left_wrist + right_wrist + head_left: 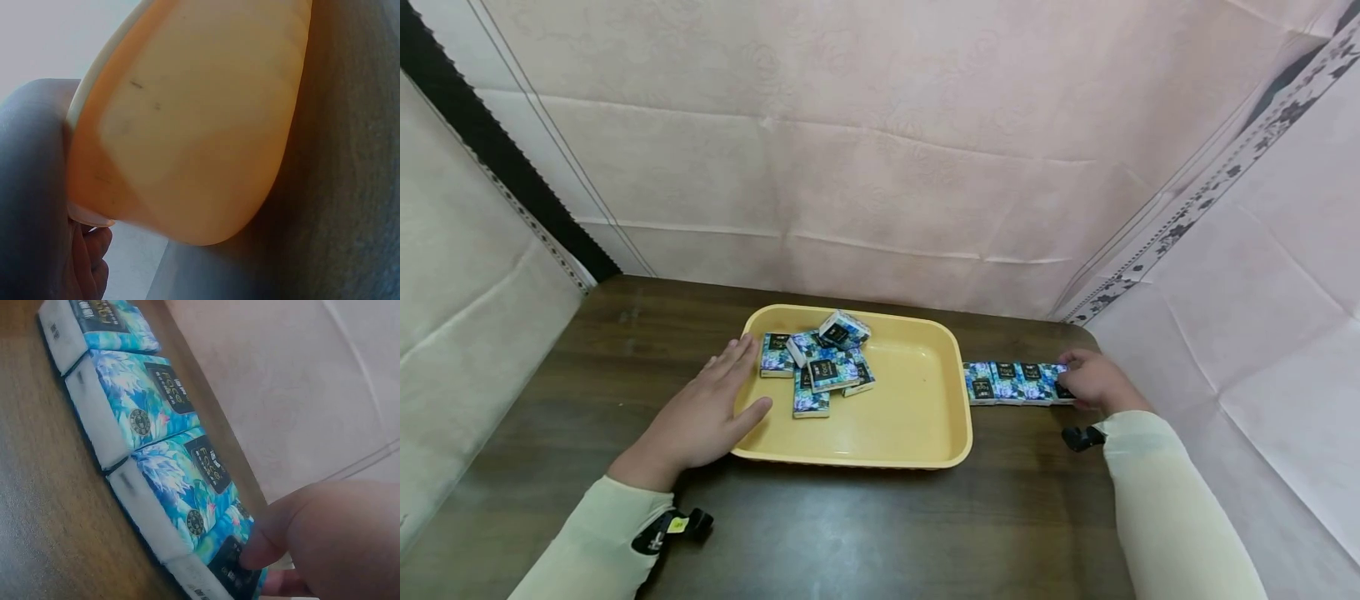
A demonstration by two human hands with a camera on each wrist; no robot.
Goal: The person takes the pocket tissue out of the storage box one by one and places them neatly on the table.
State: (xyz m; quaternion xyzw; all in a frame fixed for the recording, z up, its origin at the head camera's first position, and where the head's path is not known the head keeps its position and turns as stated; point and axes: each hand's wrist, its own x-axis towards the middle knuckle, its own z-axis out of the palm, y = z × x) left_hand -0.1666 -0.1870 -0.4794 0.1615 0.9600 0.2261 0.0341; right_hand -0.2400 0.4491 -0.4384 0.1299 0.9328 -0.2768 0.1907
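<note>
A yellow plastic tray [895, 429] stands on the table with several blue-patterned tissue packs [833, 371] heaped in its left half. My left hand [703, 421] rests at the tray's left rim, its fingers straight. The left wrist view shows the tray's outer wall [206, 125] close up, with a few fingertips under the rim. To the right of the tray, more tissue packs [1006, 383] lie flat in a row, edge to edge. At the row's right end my right hand [1101, 385] pinches the last tissue pack [215, 557], thumb on top; its other fingers are mostly hidden.
The dark wooden table [880, 533] carries the tray and the row. Pale cloth [850, 167] hangs behind the table, with further cloth on the left and right sides. The row's left end meets the tray's right rim [964, 400].
</note>
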